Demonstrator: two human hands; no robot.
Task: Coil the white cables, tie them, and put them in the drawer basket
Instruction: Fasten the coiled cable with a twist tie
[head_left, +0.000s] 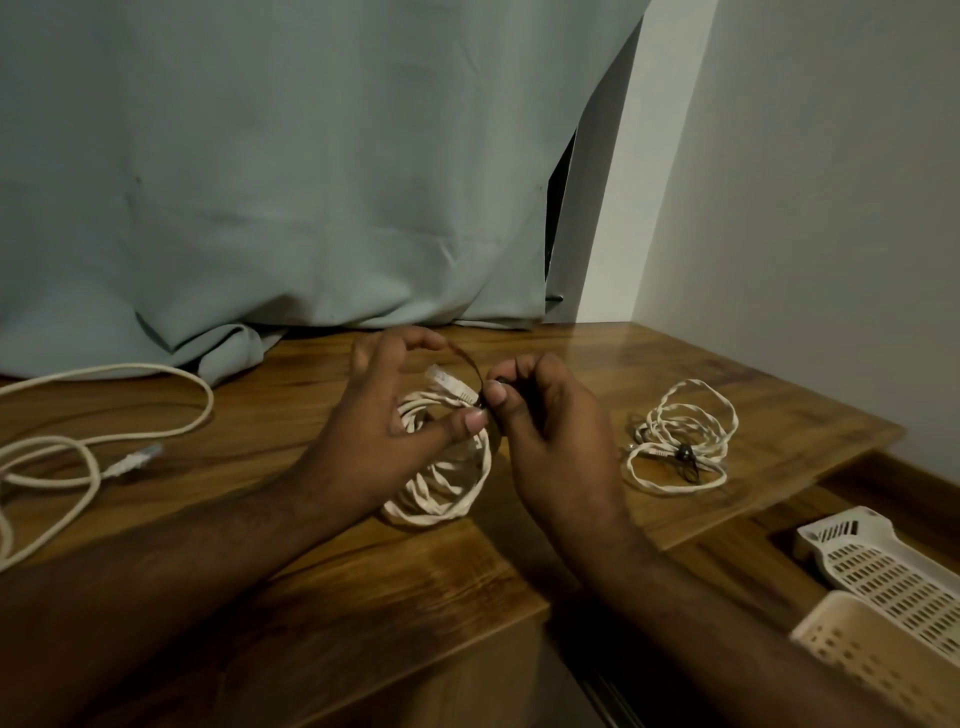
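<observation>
With one tied coil lying on the tabletop and one loose cable still uncoiled, the left hand steadies the coiled cable while the right hand pinches a dark tie around it; the drawer basket holds none.

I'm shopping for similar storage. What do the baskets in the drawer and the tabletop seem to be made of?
The baskets look like moulded cream plastic: thin walls, rows of slotted holes, matte. The tabletop shows brown wood grain with a glossy sheen; whether it is solid wood or laminate cannot be told.
</observation>
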